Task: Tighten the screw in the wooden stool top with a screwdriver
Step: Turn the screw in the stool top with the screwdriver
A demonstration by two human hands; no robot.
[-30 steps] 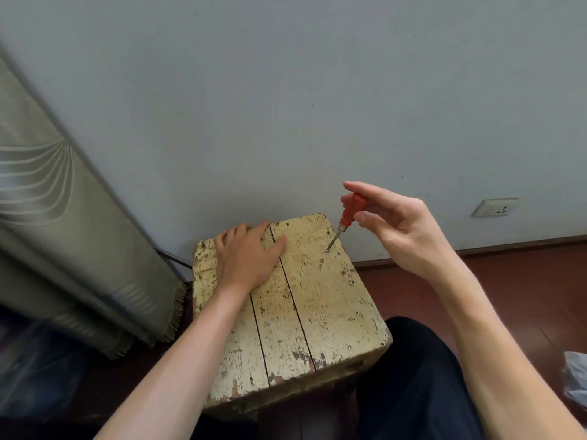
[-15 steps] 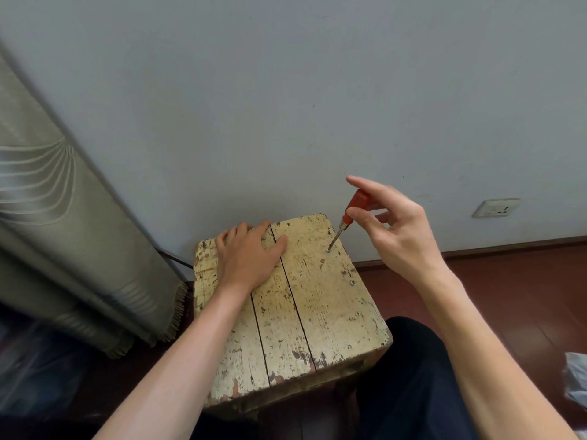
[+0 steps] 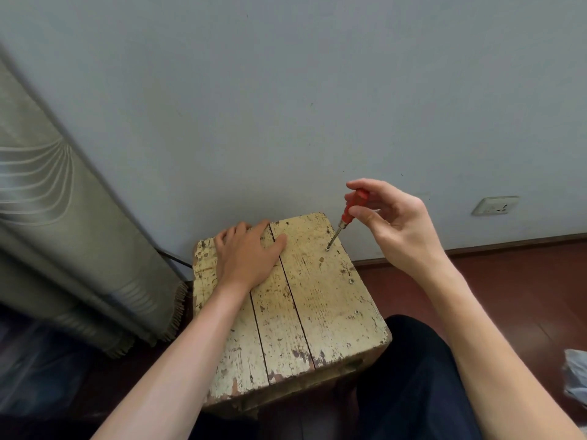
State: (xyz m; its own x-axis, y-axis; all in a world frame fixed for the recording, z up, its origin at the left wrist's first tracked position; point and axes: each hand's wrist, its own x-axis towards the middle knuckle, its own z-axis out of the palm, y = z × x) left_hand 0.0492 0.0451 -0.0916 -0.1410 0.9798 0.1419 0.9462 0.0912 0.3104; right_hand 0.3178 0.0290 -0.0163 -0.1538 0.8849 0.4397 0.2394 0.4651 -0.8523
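A worn wooden stool top (image 3: pixel 314 300) with peeling cream paint stands against the wall. My left hand (image 3: pixel 246 254) lies flat on its far left part, fingers spread, pressing down. My right hand (image 3: pixel 392 225) pinches the red handle of a small screwdriver (image 3: pixel 347 214) between thumb and fingertips. The thin metal shaft slants down to the left, and its tip rests on a screw (image 3: pixel 327 249) near the stool's far right edge.
A grey wall rises just behind the stool, with a socket (image 3: pixel 495 205) low on the right. A grey-green curtain (image 3: pixel 60 230) hangs at the left. Two more screw heads (image 3: pixel 351 281) dot the stool's right plank. My dark trouser leg (image 3: pixel 413 376) is beside the stool.
My right hand's fingers have shifted around the red handle, rolling it between thumb and fingertips, with the tip staying on the screw. My left hand has stayed flat on the stool.
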